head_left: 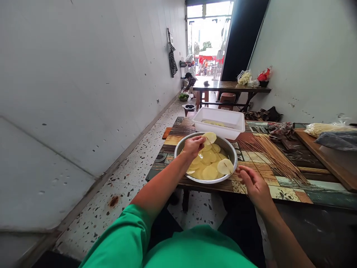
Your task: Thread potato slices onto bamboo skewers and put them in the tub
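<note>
Over the metal basin (234,163), my left hand (193,146) pinches a pale potato slice (209,138) at its edge. My right hand (255,184) is closed around the lower end of a thin wooden skewer (232,170). Another potato slice (224,167) is threaded on that skewer, near my right fingers. The skewer's upper end reaches toward the slice in my left hand; whether it has pierced that slice I cannot tell. More round potato slices (209,172) lie in liquid in the basin.
Behind the basin stands a white plastic tub (237,128) with some slices inside. Many loose skewers (279,158) lie on the patterned table (267,178) to the right, beside a wooden board (329,163) and a cloth (281,128). A person (191,82) crouches far back by the wall.
</note>
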The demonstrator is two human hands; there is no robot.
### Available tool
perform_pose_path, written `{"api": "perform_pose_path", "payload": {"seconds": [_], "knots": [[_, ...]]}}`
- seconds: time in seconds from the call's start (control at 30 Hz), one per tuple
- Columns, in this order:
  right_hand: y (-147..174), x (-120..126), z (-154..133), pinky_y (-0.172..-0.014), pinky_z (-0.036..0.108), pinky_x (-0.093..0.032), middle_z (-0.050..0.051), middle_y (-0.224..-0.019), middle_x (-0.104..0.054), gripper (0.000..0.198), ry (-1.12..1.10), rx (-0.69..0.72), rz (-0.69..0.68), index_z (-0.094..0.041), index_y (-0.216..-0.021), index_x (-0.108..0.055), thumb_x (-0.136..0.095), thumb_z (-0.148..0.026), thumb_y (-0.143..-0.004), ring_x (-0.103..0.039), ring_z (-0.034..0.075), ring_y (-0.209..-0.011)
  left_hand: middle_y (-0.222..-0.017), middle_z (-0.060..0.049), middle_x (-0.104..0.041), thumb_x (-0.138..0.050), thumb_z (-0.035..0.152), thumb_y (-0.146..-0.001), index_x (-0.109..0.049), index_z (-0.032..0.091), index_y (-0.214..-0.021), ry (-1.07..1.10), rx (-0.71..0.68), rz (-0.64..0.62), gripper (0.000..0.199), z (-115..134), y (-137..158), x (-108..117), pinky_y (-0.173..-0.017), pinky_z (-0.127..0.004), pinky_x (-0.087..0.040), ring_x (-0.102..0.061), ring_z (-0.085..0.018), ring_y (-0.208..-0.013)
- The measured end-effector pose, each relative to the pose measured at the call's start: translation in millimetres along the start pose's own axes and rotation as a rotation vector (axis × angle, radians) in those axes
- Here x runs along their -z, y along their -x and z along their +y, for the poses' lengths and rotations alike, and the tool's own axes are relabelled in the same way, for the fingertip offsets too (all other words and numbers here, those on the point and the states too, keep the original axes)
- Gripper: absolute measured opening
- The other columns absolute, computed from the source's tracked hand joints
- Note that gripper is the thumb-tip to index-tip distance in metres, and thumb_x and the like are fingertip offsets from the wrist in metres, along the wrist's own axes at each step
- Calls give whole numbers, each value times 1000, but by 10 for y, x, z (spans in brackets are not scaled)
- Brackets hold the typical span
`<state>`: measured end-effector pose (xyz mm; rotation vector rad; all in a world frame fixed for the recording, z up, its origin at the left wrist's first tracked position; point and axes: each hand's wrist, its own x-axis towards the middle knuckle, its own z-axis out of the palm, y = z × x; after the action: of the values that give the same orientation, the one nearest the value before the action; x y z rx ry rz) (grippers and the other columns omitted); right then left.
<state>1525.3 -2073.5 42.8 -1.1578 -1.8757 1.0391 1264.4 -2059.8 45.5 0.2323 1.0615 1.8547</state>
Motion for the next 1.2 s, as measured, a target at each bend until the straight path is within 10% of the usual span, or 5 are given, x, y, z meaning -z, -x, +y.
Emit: {"api": "perform_pose_path", "payload": {"seconds": [0.23, 0.77, 1.2], "knots": [[270, -77, 3, -38, 21, -23, -7, -44, -47, 50, -498, -324, -512, -15, -103, -61, -65, -60, -82, -31, 6, -35, -61, 1, -64, -90, 18, -51, -71, 12, -70, -127, -120, -42, 27, -50, 62, -34, -55, -21, -42, -50, -5, -52], [193, -254, -179, -37, 21, -15, -12, -39, -31, 41, -628, -284, -301, -16, -85, -61, -76, -53, -73, -20, 4, -36, -58, 1, -59, -80, 28, -61, -76, 13, -70, -362, -310, -249, 18, -119, 167, -55, -52, -23, -35, -43, -7, -53], [-88, -274, -106, -41, 26, -16, -8, -45, -36, 44, -267, -15, -187, -17, -90, -63, -61, -60, -82, -29, 9, -41, -60, 1, -60, -82, 37, -61, -73, 14, -72, -322, -283, -356, 27, -166, 322, -153, -52, -22, -39, -47, -8, -53]]}}
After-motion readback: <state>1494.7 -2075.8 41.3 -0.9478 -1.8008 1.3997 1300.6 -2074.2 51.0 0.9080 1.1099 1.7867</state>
